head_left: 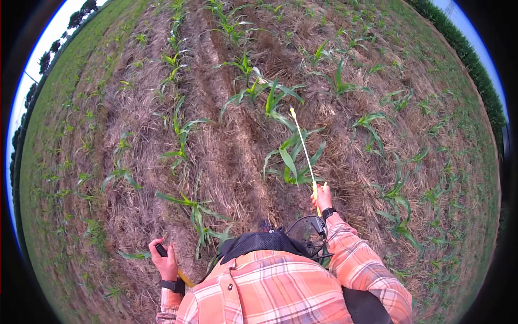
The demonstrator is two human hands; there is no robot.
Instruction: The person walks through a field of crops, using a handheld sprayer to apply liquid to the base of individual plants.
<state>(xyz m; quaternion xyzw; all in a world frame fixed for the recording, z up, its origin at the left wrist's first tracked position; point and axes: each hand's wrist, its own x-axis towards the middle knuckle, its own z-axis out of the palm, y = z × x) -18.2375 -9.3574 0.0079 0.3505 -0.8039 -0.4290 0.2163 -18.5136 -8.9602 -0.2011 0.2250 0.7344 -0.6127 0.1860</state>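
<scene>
My right hand (323,200) is wrapped round the yellow handle of a spray wand (303,141). The wand's thin pale shaft points forward and slightly left, its yellow nozzle (292,112) over the young corn plants. Just in front of that hand stands a corn plant (291,171), close beside the shaft. At the lower left, my left hand (167,265) is closed around the black grip of a pump lever (161,250). A yellow piece of the lever (185,278) shows near my sleeve. Dark bands circle both wrists.
Rows of young corn (181,132) run forward over straw-covered soil (232,146). Another corn plant (197,213) grows close to my left side. A black hose or cable (291,225) loops near my waist beside a black mesh item (261,243). Taller green growth (475,59) borders the right.
</scene>
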